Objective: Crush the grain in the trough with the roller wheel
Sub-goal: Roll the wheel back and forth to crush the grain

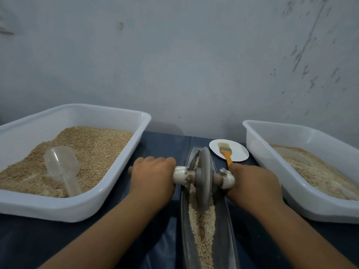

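A long narrow metal trough (226, 228) runs away from me down the middle of the dark blue table. Pale crushed grain (203, 228) lies along its bottom. A grey roller wheel (204, 177) stands on edge in the far half of the trough, on a wooden axle with white wrapping on both sides. My left hand (153, 177) grips the left handle of the axle. My right hand (254, 183) grips the right handle. Both sets of fingers curl over the handles, which are mostly hidden under them.
A white tub (116, 191) of whole grain with a clear plastic scoop (62, 167) sits on the left. A second white tub (291, 193) with paler crushed grain sits on the right. A white plate (239, 152) with an orange-handled brush (226, 153) lies behind the trough, near the wall.
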{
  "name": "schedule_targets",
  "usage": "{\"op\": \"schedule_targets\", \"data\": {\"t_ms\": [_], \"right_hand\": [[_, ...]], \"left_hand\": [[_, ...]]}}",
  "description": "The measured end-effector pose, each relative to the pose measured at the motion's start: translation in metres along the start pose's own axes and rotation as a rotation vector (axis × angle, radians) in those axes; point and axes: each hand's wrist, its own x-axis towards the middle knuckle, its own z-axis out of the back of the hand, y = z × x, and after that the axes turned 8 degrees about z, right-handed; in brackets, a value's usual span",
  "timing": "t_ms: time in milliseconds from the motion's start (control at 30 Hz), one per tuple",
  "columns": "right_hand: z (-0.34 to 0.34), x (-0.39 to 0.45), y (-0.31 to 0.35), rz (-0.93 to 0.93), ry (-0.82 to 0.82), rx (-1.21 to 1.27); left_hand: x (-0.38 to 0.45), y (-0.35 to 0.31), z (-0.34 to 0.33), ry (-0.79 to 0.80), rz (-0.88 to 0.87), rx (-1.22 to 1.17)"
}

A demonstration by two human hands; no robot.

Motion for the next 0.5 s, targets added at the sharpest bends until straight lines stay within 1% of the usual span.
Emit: {"op": "schedule_targets", "data": {"t_ms": [67,200,300,367,467,500], "right_hand": [[-0.001,0.0,-0.001,-0.015,0.013,0.023],[0.005,0.014,-0.004,-0.078,0.16,0.18],[0.007,0.011,-0.005,-0.102,0.197,0.241],[0.004,-0.004,-0.005,-0.108,0.176,0.225],[-0.004,-0.023,-0.001,-0.093,0.103,0.165],[-0.004,-0.022,0.001,-0.095,0.101,0.166]], "left_hand": [[0.002,0.0,0.0,-0.015,-0.001,0.017],[0.025,-0.012,0.014,0.085,-0.023,0.032],[0.028,-0.018,0.025,0.103,-0.044,0.022],[0.012,-0.017,0.027,0.063,-0.051,0.021],[-0.011,-0.013,0.02,-0.073,-0.078,0.025],[-0.01,-0.012,0.019,-0.082,-0.07,0.027]]}}
